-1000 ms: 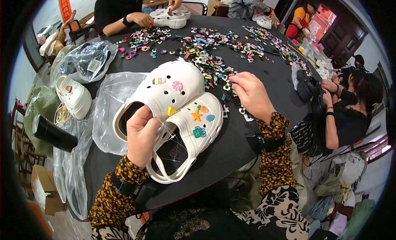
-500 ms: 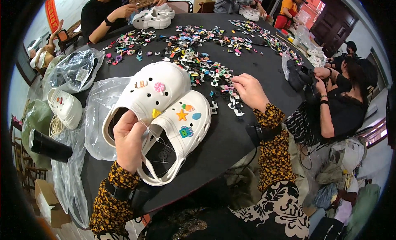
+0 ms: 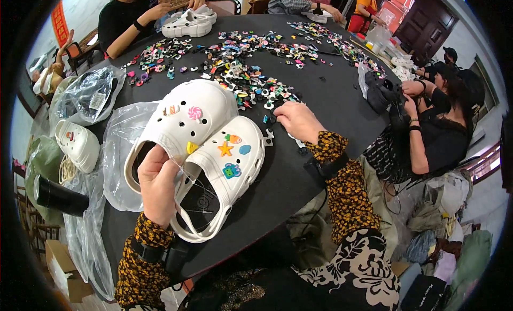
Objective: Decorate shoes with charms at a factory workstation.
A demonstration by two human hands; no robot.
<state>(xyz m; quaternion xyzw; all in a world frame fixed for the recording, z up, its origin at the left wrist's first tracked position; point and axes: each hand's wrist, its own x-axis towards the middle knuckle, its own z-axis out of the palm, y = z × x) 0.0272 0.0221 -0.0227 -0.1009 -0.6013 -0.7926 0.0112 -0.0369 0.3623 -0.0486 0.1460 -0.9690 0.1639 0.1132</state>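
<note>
White moulded rim sits between the thumb and fingers of the left hand [image 3: 159,185], which is clamped on the pair of white clogs [image 3: 208,148] at the openings. From my remote seat I see the right hand [image 3: 301,122] well apart from it, fingers bent; I cannot tell whether their tips hold anything.

I read the clogs as lying between one and two o'clock from the left hand, touching it, and between eight and nine from the right, a gap between. Their long axes run from heel straps near seven to toes near one, so the toes are the ends nearest the right hand. I make out a pink swirl charm [image 3: 195,113] and an orange star charm [image 3: 225,149] on the uppers.

Loose charms [image 3: 248,85] spread from beside the right fingertips toward ten and eleven o'clock. Farther out, I find a clear plastic bag [image 3: 118,174] at nine to ten o'clock from the left hand, a black cylinder [image 3: 61,196] near nine and a single white clog [image 3: 80,148] at ten. Across the dark table [image 3: 339,89], toward twelve, a co-worker [image 3: 124,25] sits near more clogs [image 3: 186,26].
</note>
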